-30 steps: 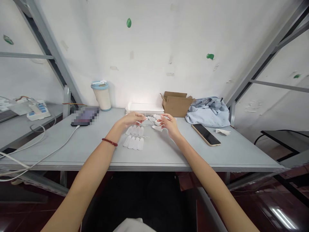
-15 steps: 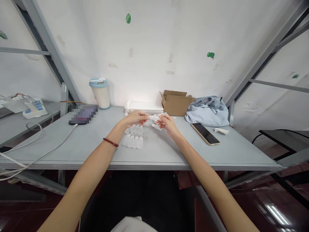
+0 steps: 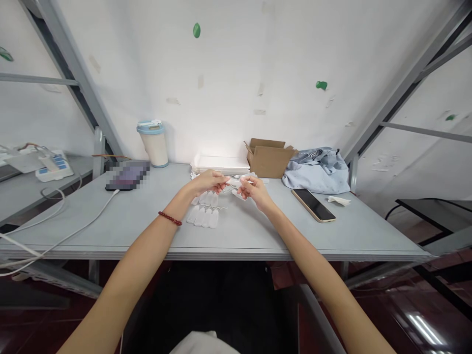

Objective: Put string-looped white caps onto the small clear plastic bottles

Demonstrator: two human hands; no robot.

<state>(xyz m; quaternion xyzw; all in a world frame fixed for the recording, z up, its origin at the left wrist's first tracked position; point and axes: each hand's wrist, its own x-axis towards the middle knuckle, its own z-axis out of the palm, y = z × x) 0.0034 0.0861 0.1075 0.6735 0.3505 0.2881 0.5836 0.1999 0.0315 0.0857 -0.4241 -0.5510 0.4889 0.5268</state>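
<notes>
Over the middle of the grey table [image 3: 258, 236], my left hand [image 3: 206, 181] and my right hand [image 3: 254, 191] meet, both pinching a small white piece [image 3: 234, 182] with a thin wire between them. Just under my left hand lie two rows of several small white oblong pads [image 3: 203, 215], side by side on the table. More white pieces lie behind my hands, partly hidden. A red bead bracelet [image 3: 170, 218] circles my left wrist.
A stack of white trays [image 3: 217, 164] and an open cardboard box [image 3: 269, 158] stand at the back. A pale blue cloth bundle [image 3: 317, 170], a phone [image 3: 313, 204] and crumpled tissue [image 3: 338, 200] lie right. A lidded cup [image 3: 153, 143] and a tablet [image 3: 127, 176] with cable sit left.
My hands have come together and closed on the small white piece; a second ago they were apart with fingers looser. The rows of pads have not moved.
</notes>
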